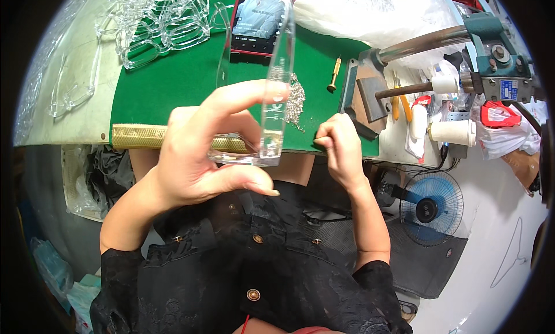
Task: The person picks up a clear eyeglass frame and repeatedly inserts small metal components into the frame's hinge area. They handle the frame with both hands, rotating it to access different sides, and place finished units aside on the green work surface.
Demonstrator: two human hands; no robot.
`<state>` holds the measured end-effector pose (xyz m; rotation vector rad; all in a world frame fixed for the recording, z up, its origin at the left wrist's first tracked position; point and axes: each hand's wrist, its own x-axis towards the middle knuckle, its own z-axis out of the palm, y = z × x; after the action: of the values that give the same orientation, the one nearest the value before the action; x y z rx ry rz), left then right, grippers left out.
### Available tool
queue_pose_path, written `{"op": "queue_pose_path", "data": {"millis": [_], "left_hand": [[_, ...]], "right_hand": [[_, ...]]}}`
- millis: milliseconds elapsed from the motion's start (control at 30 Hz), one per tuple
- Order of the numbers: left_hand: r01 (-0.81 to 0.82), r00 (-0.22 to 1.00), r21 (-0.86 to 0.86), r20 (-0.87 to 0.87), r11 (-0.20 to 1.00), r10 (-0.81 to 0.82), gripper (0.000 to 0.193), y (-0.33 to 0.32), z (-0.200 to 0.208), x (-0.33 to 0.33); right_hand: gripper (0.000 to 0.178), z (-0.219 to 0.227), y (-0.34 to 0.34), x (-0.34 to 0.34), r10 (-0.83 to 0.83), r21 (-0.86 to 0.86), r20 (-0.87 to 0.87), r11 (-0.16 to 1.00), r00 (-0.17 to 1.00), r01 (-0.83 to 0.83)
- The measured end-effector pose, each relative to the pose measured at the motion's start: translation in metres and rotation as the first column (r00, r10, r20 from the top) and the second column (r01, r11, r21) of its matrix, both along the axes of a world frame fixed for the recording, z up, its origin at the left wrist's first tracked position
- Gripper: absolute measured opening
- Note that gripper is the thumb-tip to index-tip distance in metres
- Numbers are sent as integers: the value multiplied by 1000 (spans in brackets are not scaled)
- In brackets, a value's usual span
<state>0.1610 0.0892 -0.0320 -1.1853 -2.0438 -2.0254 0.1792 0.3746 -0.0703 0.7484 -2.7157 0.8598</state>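
While the left hand point(196, 143) is raised over the near edge of the green mat point(144, 97), its forearm angled in from the left, its thumb and fingers grasp a clear frame point(272, 143), index finger reaching across and thumb lying below. The frame is close before the chest, its arms extending away from the body. The right hand point(342, 143), knuckles up and wrist straight, is clenched at the mat's near edge, thumb against the curled fingers; whether it hides anything cannot be told. Between the hands, farther in, lies a pile point(295, 105) of small metal parts, partly covered by the frame, which also crosses the phone point(248, 52) behind it. The left hand blocks part of a gold strip point(136, 136) along the mat's edge. More clear frames point(167, 30) are heaped at the far left. Beyond the right hand lies a screwdriver point(335, 74); to its right, a teal-and-steel press point(488, 56) stands between it and a white cup point(454, 133). Below the table sits a blue fan point(428, 209).
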Motion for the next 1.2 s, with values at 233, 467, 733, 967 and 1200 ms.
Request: {"op": "queue_pose_path", "data": {"millis": [233, 467, 733, 967, 1200], "left_hand": [[82, 985, -76, 160, 994, -70, 77, 51, 15, 3], [31, 997, -67, 79, 997, -25, 73, 62, 14, 5], [29, 997, -103, 71, 994, -21, 70, 59, 14, 4], [14, 999, -123, 53, 992, -7, 69, 59, 14, 3], [90, 985, -65, 153, 994, -79, 67, 59, 15, 3]], "right_hand": [[18, 83, -25, 0, 133, -295, -230, 934, 964, -199], [18, 102, -36, -1, 131, -92, -328, 981, 936, -170], [18, 101, -36, 0, 129, -113, -293, 979, 947, -169], [20, 98, -36, -1, 109, -125, -297, 981, 949, -151], [22, 95, -33, -3, 103, -224, -267, 960, 958, -166]]}}
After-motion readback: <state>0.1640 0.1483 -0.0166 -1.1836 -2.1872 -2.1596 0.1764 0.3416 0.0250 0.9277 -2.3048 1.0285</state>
